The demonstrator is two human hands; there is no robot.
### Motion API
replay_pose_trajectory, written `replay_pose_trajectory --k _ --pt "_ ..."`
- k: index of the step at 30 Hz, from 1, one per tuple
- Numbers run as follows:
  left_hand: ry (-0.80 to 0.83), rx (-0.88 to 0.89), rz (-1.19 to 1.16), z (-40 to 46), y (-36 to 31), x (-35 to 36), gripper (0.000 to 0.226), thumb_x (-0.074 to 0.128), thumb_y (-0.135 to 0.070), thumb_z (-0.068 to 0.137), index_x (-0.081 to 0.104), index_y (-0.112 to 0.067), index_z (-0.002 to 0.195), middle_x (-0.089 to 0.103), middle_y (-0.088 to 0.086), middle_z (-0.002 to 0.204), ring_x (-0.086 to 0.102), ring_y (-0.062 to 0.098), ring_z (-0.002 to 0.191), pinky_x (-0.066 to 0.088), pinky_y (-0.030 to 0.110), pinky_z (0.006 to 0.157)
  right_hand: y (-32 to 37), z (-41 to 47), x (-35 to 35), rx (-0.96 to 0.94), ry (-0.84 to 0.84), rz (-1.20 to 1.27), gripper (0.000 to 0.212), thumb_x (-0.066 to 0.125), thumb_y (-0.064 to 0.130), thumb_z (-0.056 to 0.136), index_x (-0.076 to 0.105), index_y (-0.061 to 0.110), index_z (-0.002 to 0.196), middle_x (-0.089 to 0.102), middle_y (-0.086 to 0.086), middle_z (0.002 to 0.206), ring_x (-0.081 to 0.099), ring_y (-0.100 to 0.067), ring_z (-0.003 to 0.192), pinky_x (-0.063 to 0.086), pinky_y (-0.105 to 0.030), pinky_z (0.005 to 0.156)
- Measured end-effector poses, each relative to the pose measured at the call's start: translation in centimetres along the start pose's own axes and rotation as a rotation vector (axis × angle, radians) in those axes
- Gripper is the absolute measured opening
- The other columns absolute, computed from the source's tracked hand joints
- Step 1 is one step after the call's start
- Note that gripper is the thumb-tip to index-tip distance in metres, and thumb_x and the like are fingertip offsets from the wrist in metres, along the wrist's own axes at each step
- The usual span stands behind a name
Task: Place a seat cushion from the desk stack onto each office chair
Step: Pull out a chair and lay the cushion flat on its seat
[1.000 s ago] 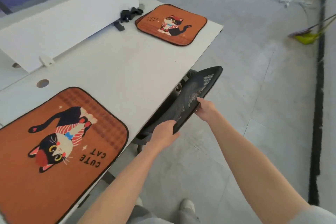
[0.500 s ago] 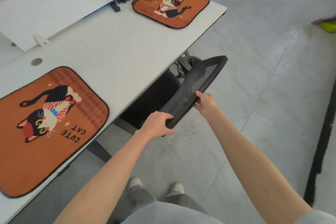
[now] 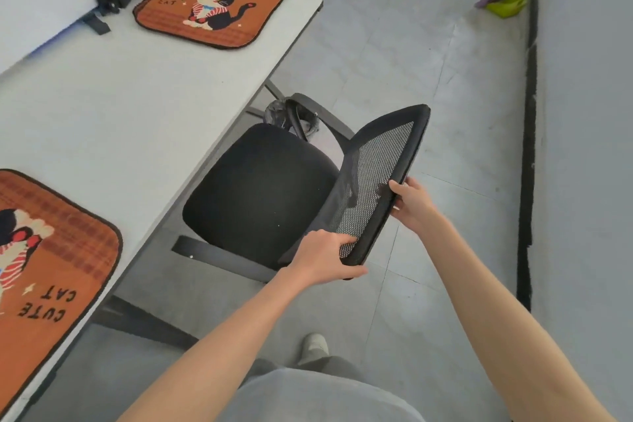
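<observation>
Hands (image 3: 322, 259) (image 3: 412, 204) gripping chair backrest (image 3: 373, 181)

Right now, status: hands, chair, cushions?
Both hands, left and right, grip the chair backrest. Seat bare, half out from desk. Near cushion and far cushion on desk. Nothing blocking.

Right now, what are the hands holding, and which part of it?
Both hands hold the office chair by the top edge of its mesh backrest: the left hand at one corner, the right hand further along. Neither holds a cushion.
</observation>
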State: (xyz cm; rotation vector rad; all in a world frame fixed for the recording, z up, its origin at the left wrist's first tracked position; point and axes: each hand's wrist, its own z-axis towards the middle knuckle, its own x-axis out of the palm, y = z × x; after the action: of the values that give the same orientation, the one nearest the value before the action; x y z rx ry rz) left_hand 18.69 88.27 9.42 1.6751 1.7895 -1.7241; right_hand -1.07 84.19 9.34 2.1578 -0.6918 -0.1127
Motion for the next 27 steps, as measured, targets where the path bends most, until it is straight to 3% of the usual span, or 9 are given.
replay_pose_trajectory --k 2,4,9,16,19,21,23,27 --pt "0.030 0.030 0.009 0.5 -1.8 1.1 0.074 0.060 -0.064 0.061 0.056 -0.026 0.124 0.073 -0.001 0.102 0.063 0.017 0.104 0.044 0.027 0.094 0.2 -0.3 -2.4 0.000 -0.023 0.039 0.053 0.047 0.005 0.093 0.030 0.029 0.137 0.058 0.004 0.090 0.055 -0.012 0.077 0.047 -0.032 0.071" --pt "0.044 0.060 0.024 0.9 -3.5 2.2 0.077 0.056 -0.065 0.058 0.056 -0.025 0.124 0.072 0.000 0.107 0.062 0.018 0.106 0.043 0.028 0.095 0.6 -0.9 -4.5 0.006 -0.038 0.051 0.062 0.046 0.006 0.093 0.020 0.029 0.144 0.059 0.004 0.087 0.055 -0.012 0.076 0.046 -0.032 0.071" --pt "0.075 0.101 0.023 1.8 -7.3 4.3 0.080 0.055 -0.067 0.057 0.056 -0.023 0.124 0.068 0.000 0.117 0.058 0.020 0.113 0.043 0.032 0.098 1.9 -1.4 -8.9 0.044 -0.091 0.042 0.059 0.046 0.008 0.094 0.023 0.028 0.144 0.062 0.001 0.091 0.058 -0.013 0.078 0.050 -0.034 0.068" --pt "0.071 0.130 0.040 2.3 -10.9 7.5 0.065 0.058 -0.060 0.067 0.060 -0.015 0.114 0.072 0.007 0.099 0.063 0.027 0.098 0.050 0.036 0.084 2.8 -2.1 -12.4 0.017 -0.129 0.047 0.059 0.042 0.008 0.096 0.020 0.029 0.145 0.058 -0.002 0.104 0.056 -0.014 0.080 0.049 -0.035 0.071" --pt "0.084 0.163 0.057 2.5 -11.3 8.3 0.057 0.055 -0.056 0.079 0.055 -0.012 0.117 0.067 0.007 0.112 0.060 0.029 0.105 0.048 0.039 0.087 2.9 -1.8 -13.3 0.004 -0.136 0.032 0.054 0.040 0.008 0.096 0.022 0.027 0.144 0.056 -0.002 0.113 0.056 -0.015 0.083 0.050 -0.035 0.073" --pt "0.137 0.181 0.004 2.5 -11.1 8.2 0.055 0.048 -0.047 0.088 0.048 -0.010 0.129 0.056 0.008 0.132 0.051 0.027 0.121 0.042 0.038 0.099 3.1 -1.7 -13.5 0.006 -0.129 0.006 0.055 0.041 0.008 0.096 0.021 0.025 0.145 0.054 -0.004 0.117 0.056 -0.015 0.084 0.051 -0.035 0.070" --pt "0.171 0.164 -0.146 2.6 -10.4 7.6 0.049 0.043 -0.036 0.094 0.044 -0.008 0.134 0.048 0.009 0.140 0.044 0.023 0.130 0.035 0.034 0.108 3.3 -1.9 -13.3 -0.024 -0.179 -0.168 0.056 0.043 0.010 0.095 0.021 0.022 0.145 0.053 -0.005 0.114 0.055 -0.017 0.089 0.049 -0.034 0.078" --pt "0.093 0.023 -0.372 2.3 -7.0 5.1 0.042 0.043 -0.026 0.095 0.044 -0.012 0.134 0.052 0.007 0.137 0.049 0.019 0.126 0.037 0.028 0.104 3.2 -3.2 -11.7 -0.336 -0.499 -0.953 0.051 0.042 0.015 0.094 0.027 0.004 0.141 0.045 -0.021 0.135 0.037 -0.035 0.126 0.029 -0.041 0.105"
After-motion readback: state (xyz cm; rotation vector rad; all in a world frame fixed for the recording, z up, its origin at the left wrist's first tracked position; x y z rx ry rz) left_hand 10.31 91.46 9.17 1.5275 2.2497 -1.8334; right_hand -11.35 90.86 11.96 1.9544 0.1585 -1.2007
